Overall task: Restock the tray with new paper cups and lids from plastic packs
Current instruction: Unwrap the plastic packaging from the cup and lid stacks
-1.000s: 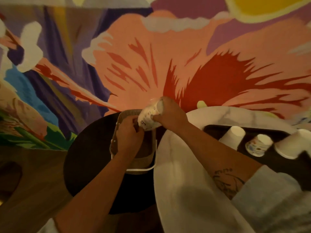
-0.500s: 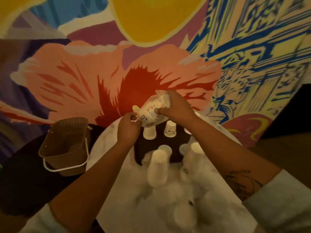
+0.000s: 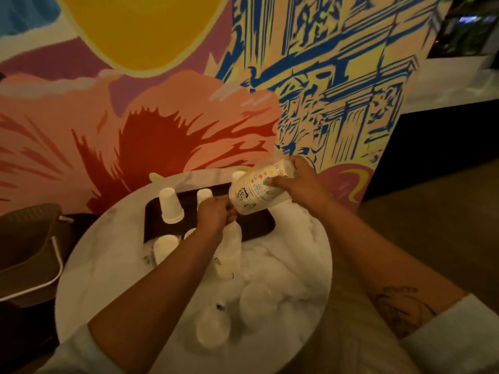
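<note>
Here, the right hand (image 3: 299, 184) grips a plastic pack of cups (image 3: 259, 188) right of centre, tilted and held in the air above the dark tray (image 3: 259, 225). The left hand (image 3: 214, 215) sits at the pack's lower end, fingers curled and pinching its wrapping. An upturned stack of white cups (image 3: 170, 206) stands on the tray's left part. The tray rests on the round white tabletop (image 3: 108, 265), with a brown basket (image 3: 27, 238) at the left edge

Gripping a plastic-wrapped pack of printed paper cups (image 3: 259, 188) in the right hand (image 3: 299, 182), tilting it above the dark rectangular tray (image 3: 259, 225), pinching its lower end with the left hand (image 3: 213, 215), beside an upturned stack of white cups (image 3: 170, 206) standing on the tray's left side.
</note>
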